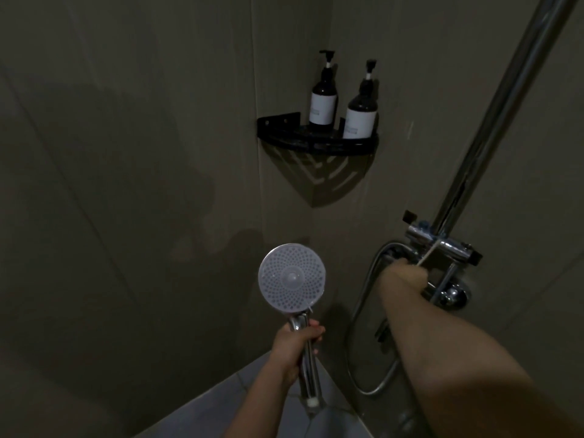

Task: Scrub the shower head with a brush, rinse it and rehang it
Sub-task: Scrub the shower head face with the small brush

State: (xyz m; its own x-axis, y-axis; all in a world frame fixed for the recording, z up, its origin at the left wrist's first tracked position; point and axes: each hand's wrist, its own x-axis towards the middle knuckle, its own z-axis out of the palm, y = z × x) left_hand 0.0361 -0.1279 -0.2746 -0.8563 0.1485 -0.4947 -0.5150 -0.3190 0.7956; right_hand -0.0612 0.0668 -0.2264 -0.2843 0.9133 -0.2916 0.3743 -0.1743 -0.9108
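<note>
The left hand (292, 346) is gripping the shower head (291, 277) by its chrome handle, fingers curled round it, face up, while the right hand (406, 275) is reaching the mixer valve (442, 245), its fingers hidden.

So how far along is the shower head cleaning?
Partway, it seems. The left hand holds the shower head by its handle, off the rail, so rehanging is left. The right hand is at the tap fitting; its grip is unclear. No water runs, so rinsing looks undone. Scrubbing: can't tell.
</note>
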